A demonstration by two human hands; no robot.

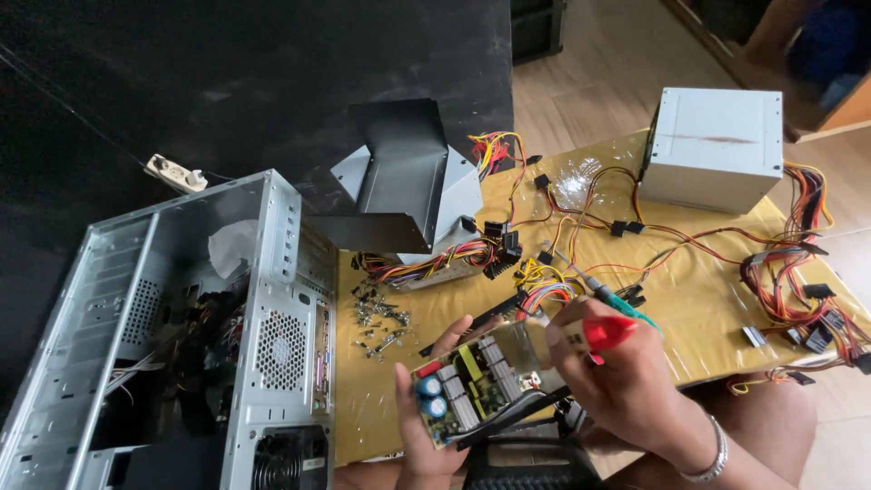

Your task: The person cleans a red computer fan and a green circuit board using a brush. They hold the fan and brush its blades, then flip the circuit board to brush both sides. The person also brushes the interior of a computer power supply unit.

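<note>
item: circuit board point(467, 386), green, with two blue-topped round capacitors, a yellow block and finned metal heat sinks; wires trail off its far end. location: held tilted in the air above the near edge of the yellow-covered table point(699, 318). left hand point(426, 426): cupped under the board, fingers wrapped along its edges. right hand point(626, 381): closed around a red-handled screwdriver point(606, 332), beside the board; a bracelet point(712, 458) on the wrist. nearby: open computer case point(181, 345), loose screws point(381, 322).

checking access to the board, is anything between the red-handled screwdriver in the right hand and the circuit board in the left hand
Nothing visible does. The right hand holds the red-handled screwdriver right beside the circuit board, which the left hand holds from below.
</note>
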